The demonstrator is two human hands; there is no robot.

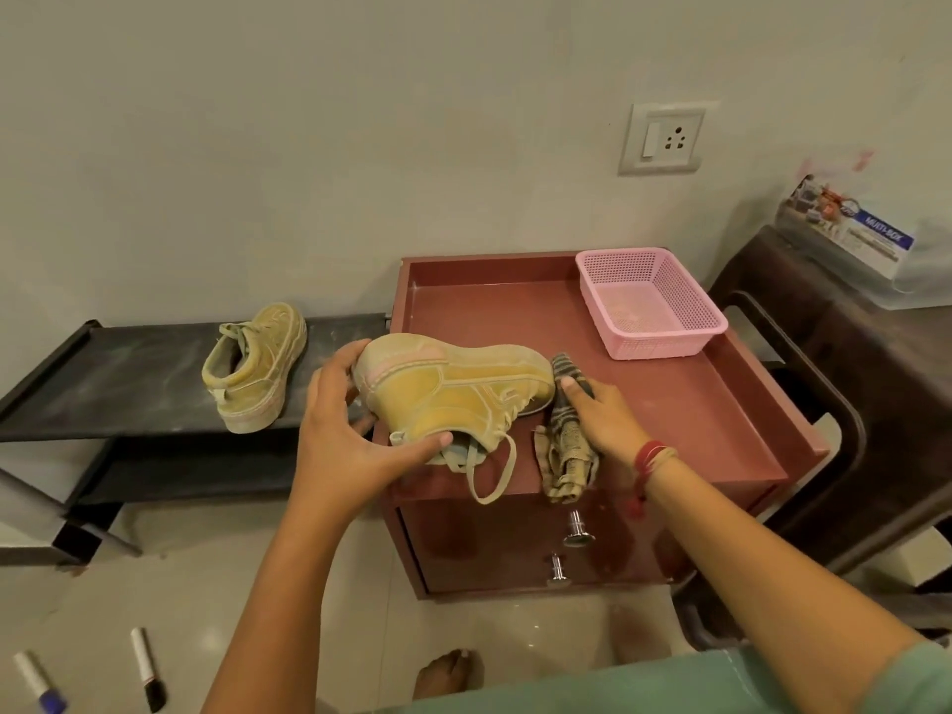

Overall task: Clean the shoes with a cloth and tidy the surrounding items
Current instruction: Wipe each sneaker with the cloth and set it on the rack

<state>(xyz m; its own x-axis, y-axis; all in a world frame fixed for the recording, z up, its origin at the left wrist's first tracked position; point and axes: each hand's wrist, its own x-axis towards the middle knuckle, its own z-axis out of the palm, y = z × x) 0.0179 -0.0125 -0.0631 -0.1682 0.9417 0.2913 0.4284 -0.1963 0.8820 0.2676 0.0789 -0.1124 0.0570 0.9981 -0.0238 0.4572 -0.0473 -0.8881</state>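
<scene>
Tan suede, dusty and pale at the seams, covers the shoe (453, 389) that lies on its side at the nine o'clock edge of the reddish cabinet top (515, 311). Its toe points toward three o'clock and its sole faces twelve. The left hand (350, 435) holds it by the heel, fingers curled over the back and thumb pressed at the collar, where a loop of lace hangs past the front edge. Just beside the toe, at its four o'clock, the right hand (602, 420) grips a striped cloth (566, 440), thumb on top of it; the crumpled end of the cloth trails toward six o'clock, reaching the cabinet's front edge. A pink basket (649, 301) sits in the top's two o'clock corner, well apart from both hands. At nine o'clock from the cabinet, the second shoe (255, 365) stands upright on a black shelf (129, 373), heel toward the camera. Two markers (147, 667) lie on the floor at seven o'clock.
</scene>
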